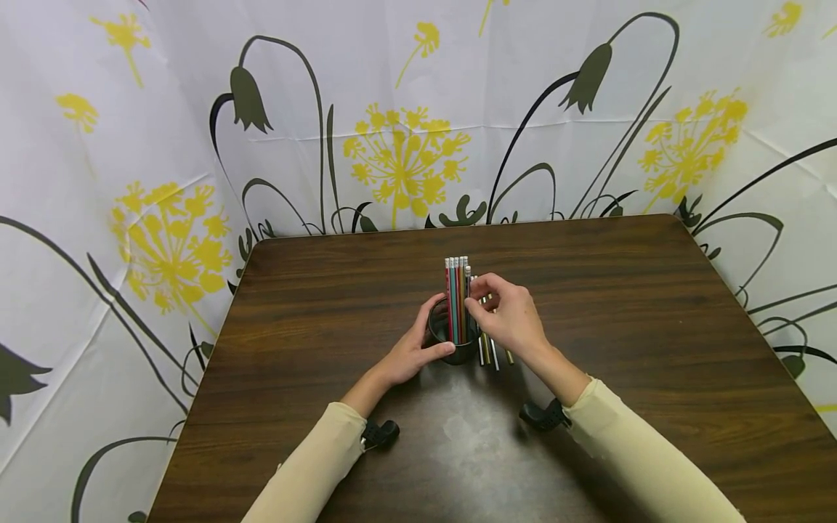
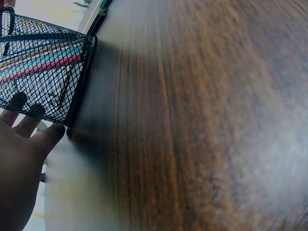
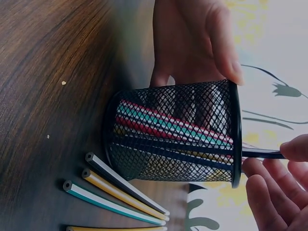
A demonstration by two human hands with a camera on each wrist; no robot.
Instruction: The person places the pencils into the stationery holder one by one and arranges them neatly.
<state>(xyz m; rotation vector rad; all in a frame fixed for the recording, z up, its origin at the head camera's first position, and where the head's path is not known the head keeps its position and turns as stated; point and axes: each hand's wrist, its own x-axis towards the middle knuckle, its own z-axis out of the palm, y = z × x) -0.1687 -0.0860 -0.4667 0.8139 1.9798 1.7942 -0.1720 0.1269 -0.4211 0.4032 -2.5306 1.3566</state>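
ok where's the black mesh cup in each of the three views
Head: the mesh cup is just right of and below centre.
Left wrist: upper left, cut off by the picture's left edge.
Right wrist: near the middle, shown sideways.
Shared landmark: the teal and reddish pencils inside it.

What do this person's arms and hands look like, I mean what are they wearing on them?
The left sleeve and right sleeve are plain pale cream, ending short of the wrists. By each cuff sits a small, rounded black device, one on the left and one on the right. The left hand and right hand are ungloved.
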